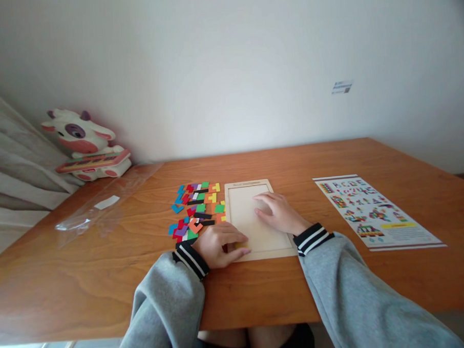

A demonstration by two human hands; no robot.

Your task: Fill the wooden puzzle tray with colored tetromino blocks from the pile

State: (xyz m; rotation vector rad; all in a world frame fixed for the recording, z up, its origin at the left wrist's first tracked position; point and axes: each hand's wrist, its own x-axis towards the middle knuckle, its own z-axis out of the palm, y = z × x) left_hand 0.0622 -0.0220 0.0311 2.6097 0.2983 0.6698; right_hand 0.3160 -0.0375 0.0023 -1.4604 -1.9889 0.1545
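Note:
A pale wooden puzzle tray (241, 209) with a raised frame lies flat on the table in front of me. My left hand (220, 244) is over its lower left corner, thumb and fingers closed round a yellow puzzle piece (242, 244) that is mostly hidden by them. Over the right half of the tray, my right hand (280, 214) has its thumb and fingers apart, with nothing in them. Just left of the tray, several coloured puzzle pieces (200, 208) lie in a loose heap, partly covered by my left hand.
On the right lies a printed pattern sheet (375, 211). A clear plastic bag (106, 202) with a white label is at the left. Behind it stands a toy cow with a keyboard (92, 144), near the curtain (12, 168). The wooden table (260, 291) meets a white wall.

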